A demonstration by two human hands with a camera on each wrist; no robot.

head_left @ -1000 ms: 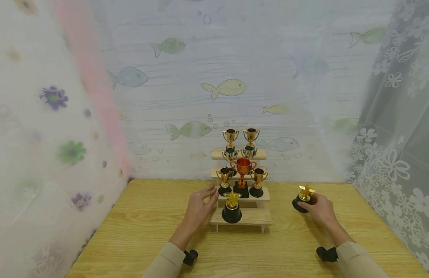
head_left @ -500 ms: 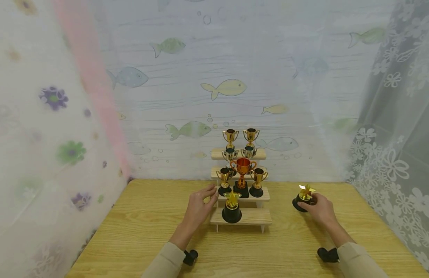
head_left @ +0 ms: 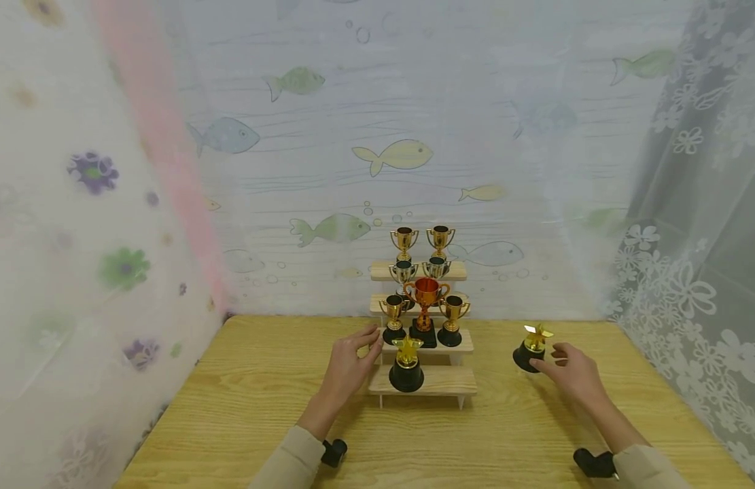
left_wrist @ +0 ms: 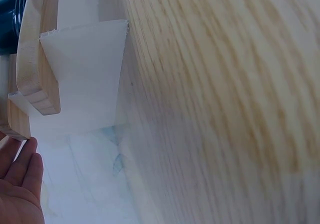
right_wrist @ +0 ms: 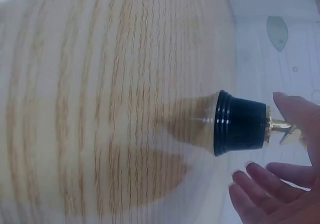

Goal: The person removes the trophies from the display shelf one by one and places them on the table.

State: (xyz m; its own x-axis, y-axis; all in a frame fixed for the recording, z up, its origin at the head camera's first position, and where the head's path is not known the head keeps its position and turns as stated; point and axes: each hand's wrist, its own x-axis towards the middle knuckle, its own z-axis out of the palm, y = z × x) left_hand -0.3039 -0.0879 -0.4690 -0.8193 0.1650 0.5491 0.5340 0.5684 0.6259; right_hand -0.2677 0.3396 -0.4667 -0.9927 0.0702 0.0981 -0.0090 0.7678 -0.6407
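A small star trophy [head_left: 529, 358], gold on a black base, stands upright on the table to the right. My right hand [head_left: 574, 373] is just beside it, thumb and fingers spread apart; in the right wrist view the thumb overlaps the area by its gold neck [right_wrist: 280, 125]. My left hand [head_left: 348, 361] is at the left side of a stepped wooden stand [head_left: 447, 382], its fairly straight fingertips right at a step's end [left_wrist: 19, 124]. Another star trophy [head_left: 406, 377] stands on the lowest step. Above it are an orange cup trophy [head_left: 426, 292] and two gold ones [head_left: 394, 310].
Higher steps bear silver cup trophies [head_left: 404, 273] and, at the top, gold cup trophies [head_left: 440, 238]. A wood-grain table [head_left: 261, 407] lies under everything. Fish-patterned sheeting [head_left: 328, 183] hangs behind, with a lacy curtain [head_left: 695, 292] at the right.
My right hand has let go of the star trophy and drawn back slightly to the right, its fingers spreading. The left hand and the stand have stayed in place.
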